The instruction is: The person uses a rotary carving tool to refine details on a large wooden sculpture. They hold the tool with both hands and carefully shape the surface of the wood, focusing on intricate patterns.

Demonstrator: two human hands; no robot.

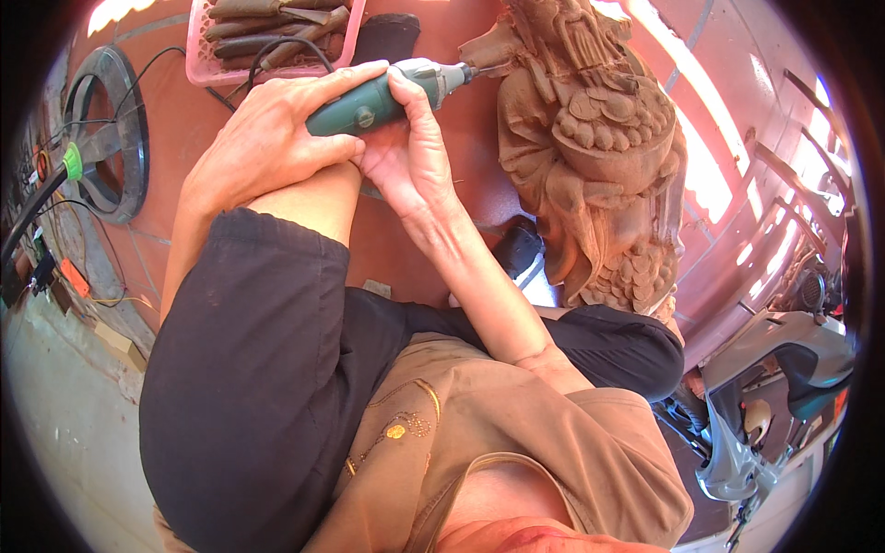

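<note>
My left hand point(267, 134) reaches round my raised knee and grips the rear of a green and grey rotary tool point(355, 109). My right hand point(411, 157) holds the same tool nearer its front, thumb on top and the other fingers mostly hidden underneath. A thin bit point(491, 69) sticks out of the nose, its tip at a brown carved wooden statue point(590, 184); whether it touches cannot be made out. The statue is a robed figure with a bowl point(613, 134) heaped with rounded pieces and coin shapes.
A pink plastic basket point(194, 55) of wood-handled tools stands beyond my hands on the red tiled floor point(166, 88). A black cord point(277, 44) loops behind the rotary tool. Left is a black spoked round base point(140, 138); a motorbike point(737, 461) stands at lower right.
</note>
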